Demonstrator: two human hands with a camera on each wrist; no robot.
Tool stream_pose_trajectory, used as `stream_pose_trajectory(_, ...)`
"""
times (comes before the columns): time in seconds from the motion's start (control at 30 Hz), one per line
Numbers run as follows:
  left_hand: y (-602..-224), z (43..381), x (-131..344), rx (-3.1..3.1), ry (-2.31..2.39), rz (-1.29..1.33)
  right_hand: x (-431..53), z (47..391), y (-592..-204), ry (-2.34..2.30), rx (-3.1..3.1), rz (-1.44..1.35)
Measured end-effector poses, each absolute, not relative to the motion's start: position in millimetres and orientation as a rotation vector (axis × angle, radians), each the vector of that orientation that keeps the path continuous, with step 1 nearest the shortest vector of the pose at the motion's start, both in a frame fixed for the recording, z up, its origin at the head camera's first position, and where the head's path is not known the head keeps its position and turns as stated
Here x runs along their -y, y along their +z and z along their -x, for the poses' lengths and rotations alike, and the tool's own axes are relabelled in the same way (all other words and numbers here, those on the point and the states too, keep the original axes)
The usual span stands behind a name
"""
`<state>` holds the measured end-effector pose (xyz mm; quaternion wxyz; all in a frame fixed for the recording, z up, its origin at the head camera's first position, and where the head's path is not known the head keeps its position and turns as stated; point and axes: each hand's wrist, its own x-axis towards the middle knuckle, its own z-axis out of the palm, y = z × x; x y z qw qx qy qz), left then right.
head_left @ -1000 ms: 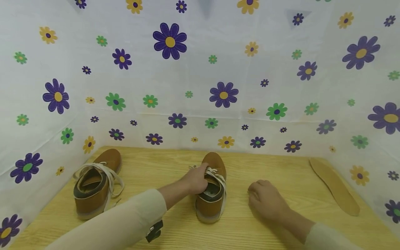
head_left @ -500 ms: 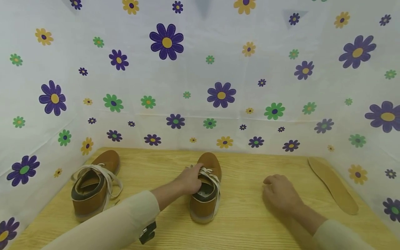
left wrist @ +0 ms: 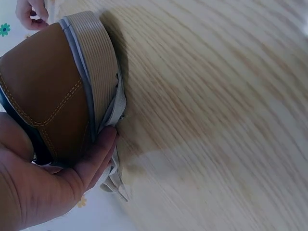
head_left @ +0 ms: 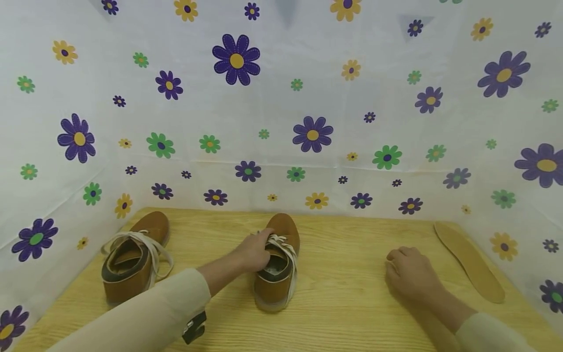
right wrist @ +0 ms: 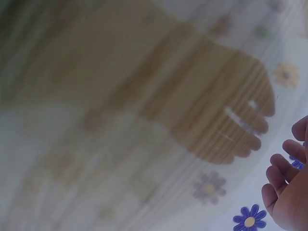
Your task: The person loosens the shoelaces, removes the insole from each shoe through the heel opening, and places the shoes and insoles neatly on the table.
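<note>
My left hand (head_left: 252, 252) grips a brown lace-up shoe (head_left: 273, 287) by the left side of its opening. In the left wrist view, the thumb goes in at the collar and the fingers lie along the outside, near the pale sole and a loose white lace (left wrist: 113, 113). The shoe points away from me. Off to the right, my right hand (head_left: 411, 274) holds nothing, its fingers loosely curled over the table. Those bent fingers also show at the right edge of the right wrist view. A tan insole (head_left: 470, 261) lies to the right of that hand.
A second brown shoe (head_left: 125, 288), its white laces hanging loose, stands at the left, partly behind my left sleeve (head_left: 140, 308). The wood-grain table (head_left: 343, 313) ends at a white flowered sheet (head_left: 281, 98) behind and at both sides.
Gripped by my left hand, the shoe has slid a little to the left along the table. My right hand has moved rightward, nearer to the insole.
</note>
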<state>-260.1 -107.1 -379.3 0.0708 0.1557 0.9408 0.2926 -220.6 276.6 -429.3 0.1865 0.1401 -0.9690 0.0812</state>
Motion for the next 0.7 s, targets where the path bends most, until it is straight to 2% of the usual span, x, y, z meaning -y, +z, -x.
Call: stream_pose_trajectory(0.7,-381,267,149,-2.878,0.835,-0.423,-357,220,-433,0.233,2.856,-0.185)
